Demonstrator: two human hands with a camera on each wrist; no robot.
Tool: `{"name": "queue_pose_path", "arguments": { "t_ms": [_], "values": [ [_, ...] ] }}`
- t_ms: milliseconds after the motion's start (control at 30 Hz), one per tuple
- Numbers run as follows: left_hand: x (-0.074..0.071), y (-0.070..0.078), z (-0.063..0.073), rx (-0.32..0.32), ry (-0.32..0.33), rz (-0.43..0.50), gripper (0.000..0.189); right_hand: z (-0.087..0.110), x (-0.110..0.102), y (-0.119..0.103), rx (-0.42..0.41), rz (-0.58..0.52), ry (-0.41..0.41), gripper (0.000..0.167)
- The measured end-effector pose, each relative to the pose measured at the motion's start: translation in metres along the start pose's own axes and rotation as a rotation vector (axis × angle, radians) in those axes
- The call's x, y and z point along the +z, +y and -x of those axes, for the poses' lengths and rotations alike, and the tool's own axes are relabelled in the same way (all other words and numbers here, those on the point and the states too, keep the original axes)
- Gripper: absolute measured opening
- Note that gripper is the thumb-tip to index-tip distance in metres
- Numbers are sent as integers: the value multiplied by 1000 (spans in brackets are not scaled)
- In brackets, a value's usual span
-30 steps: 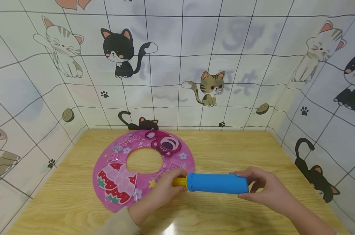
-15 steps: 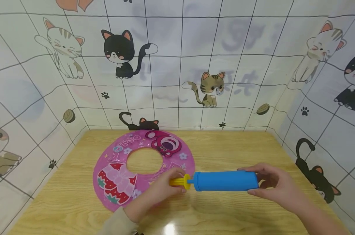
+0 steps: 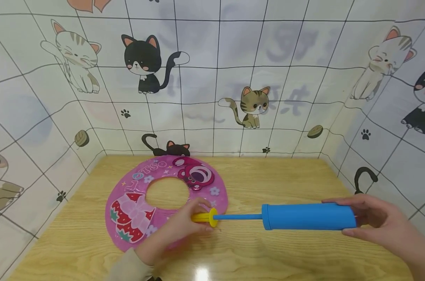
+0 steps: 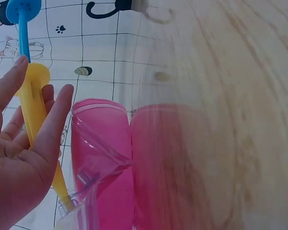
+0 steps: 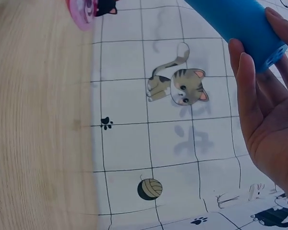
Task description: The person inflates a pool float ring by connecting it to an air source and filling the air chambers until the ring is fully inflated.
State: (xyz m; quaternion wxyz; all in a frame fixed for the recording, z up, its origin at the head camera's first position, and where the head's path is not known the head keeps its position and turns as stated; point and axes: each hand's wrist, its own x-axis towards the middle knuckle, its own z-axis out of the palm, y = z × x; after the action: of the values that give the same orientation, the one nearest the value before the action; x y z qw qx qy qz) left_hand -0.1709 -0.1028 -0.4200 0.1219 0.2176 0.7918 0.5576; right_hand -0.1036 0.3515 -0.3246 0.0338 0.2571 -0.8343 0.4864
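A hand pump lies level across the head view, its blue barrel (image 3: pixel 308 216) to the right and a thin blue rod (image 3: pixel 237 217) drawn out toward its yellow nozzle end (image 3: pixel 201 217). My left hand (image 3: pixel 184 222) holds the yellow end between thumb and fingers. In the left wrist view, the yellow tip (image 4: pixel 61 188) reaches into the clear valve (image 4: pixel 69 205) of the pink swim ring (image 4: pixel 103 139). My right hand (image 3: pixel 377 222) grips the barrel's far end, fingers above and thumb below. Strawberry and bear prints cover the ring, which looks puffed up.
A wood-grain table (image 3: pixel 268 253) carries the ring on its left half. White sheeting (image 3: pixel 198 78) with cat prints and a grid stands behind the table and along both sides.
My right hand has moved right with the barrel, and the blue rod has come out at length. My left hand, the yellow end and the ring have shifted slightly left.
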Motion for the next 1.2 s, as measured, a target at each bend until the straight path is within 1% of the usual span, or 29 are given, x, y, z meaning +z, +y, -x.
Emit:
{"name": "queue_pose_path", "arguments": {
  "t_ms": [67, 100, 167, 200, 233, 267, 333, 400, 500, 600, 667, 767, 933, 1000, 1100, 1200],
  "values": [
    [-2, -1, 1, -8, 15, -25, 47, 3, -3, 2, 10, -40, 0, 61],
    [-3, -2, 1, -10, 23, -41, 46, 4, -4, 3, 25, -85, -11, 61],
    [-3, -4, 1, -19, 42, -66, 44, 5, -1, 5, 59, -127, -28, 60],
    [-3, -5, 1, -25, 56, -87, 42, 4, 3, 6, 74, -116, -31, 59],
    [-2, -5, 1, -30, 74, -110, 40, 3, 7, 7, 84, -107, -30, 58],
    [-1, -5, 1, -33, 93, -127, 39, 2, 12, 8, 89, -123, -36, 57],
    [0, -4, 1, -36, 133, -156, 36, -3, 24, 8, 106, -107, -26, 55],
    [2, -4, 0, -30, 164, -184, 35, -8, 36, 8, 123, -124, -20, 54],
    [5, -2, -1, -11, 176, -191, 34, -17, 53, 5, 173, -173, -14, 53],
    [8, 0, -4, 9, 171, -191, 35, -25, 68, 2, 187, -194, -4, 52],
    [11, 1, -5, 15, 166, -185, 35, -30, 78, 0, 158, -206, -1, 52],
    [15, 1, -8, 31, 154, -170, 35, -37, 91, -3, 141, -210, 1, 51],
    [20, -1, -11, 59, 141, -154, 35, -43, 107, -7, 122, -171, 8, 47],
    [21, 0, -12, 61, 144, -159, 35, -42, 108, -8, 117, -155, 13, 47],
    [19, 3, -13, 43, 143, -153, 35, -39, 102, -8, 107, -119, 28, 48],
    [15, 5, -14, 19, 141, -163, 34, -35, 89, -6, 51, -90, 34, 51]
  ]
}}
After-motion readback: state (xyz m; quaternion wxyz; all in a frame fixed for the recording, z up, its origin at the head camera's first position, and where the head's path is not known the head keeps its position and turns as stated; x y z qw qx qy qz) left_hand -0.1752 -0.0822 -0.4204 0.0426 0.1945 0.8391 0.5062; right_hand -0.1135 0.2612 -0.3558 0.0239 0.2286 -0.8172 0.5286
